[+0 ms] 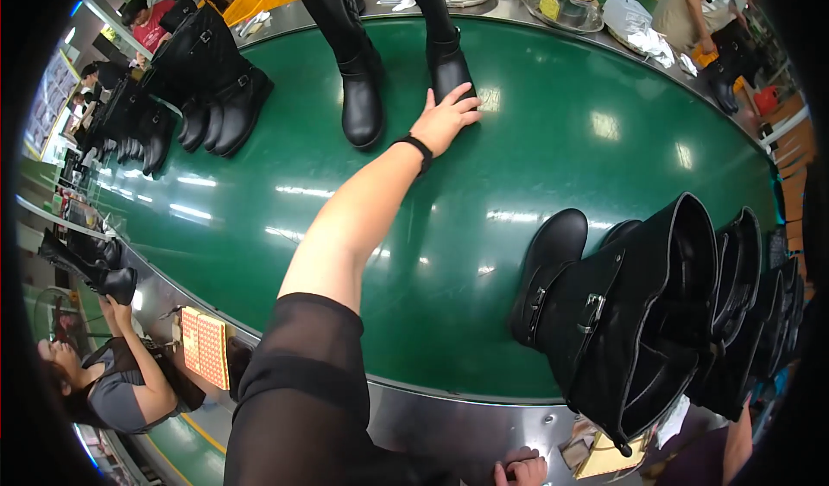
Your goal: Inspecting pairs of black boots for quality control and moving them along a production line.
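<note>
My left hand (445, 123) reaches far across the green table, its fingers spread over the toe of a tall black boot (448, 64) that stands upright. Its palm side is hidden, and a black band circles the wrist. Just left of it stands another tall black boot (361, 97), toe toward me; my hand is apart from it. The tops of both boots run out of view. At the lower edge, partly cut off, my right hand (522, 469) has its fingers curled by the metal table rim, with nothing visible in them.
Black buckled boots (596, 313) stand in a row at right; more boots (216, 80) line the far left. A yellow crate (259, 0), glass trays (561, 6) and white paper (643, 38) sit along the far rim. Co-workers stand around; one (129, 374) at left handles a boot.
</note>
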A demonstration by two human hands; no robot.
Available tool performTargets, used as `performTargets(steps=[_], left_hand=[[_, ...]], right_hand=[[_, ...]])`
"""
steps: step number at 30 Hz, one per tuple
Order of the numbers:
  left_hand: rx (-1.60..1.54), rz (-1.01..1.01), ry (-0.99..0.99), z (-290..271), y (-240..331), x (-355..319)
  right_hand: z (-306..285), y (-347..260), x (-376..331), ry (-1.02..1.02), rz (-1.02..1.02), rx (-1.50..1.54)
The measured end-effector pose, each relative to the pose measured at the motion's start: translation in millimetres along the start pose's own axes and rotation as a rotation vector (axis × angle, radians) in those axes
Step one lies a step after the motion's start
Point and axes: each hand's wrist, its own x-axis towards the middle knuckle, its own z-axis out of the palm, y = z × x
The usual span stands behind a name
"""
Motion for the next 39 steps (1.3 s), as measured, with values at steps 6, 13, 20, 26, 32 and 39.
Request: performTargets(steps=[6,13,20,26,32,39], left_hand=[[0.17,0.079,-0.107,-20,-37,-54],[0.263,-0.064,-0.042,-21,-56,-87],[0.238,-0.149,-0.124,-27,-33,-94],[0.2,-0.076,-0.156,-70,13,-151],[0.115,-0.056,-0.402,-142,98,-266],[-0.334,-0.167,-0.629,-168,208,-419]], right_hand=[[-3,-11,25,-0.013,-0.15,-0.043],[-2,-1,16,-0.011,-0.108,-0.031],[-9,-15,25,-0.009,-0.048,0.037],[-23,-24,14,-0.088,0.008,-0.039],[-4,1,-12,0.04,-0.05,-0.055],[5,-8,-18,0.187,-0.152,-0.05]])
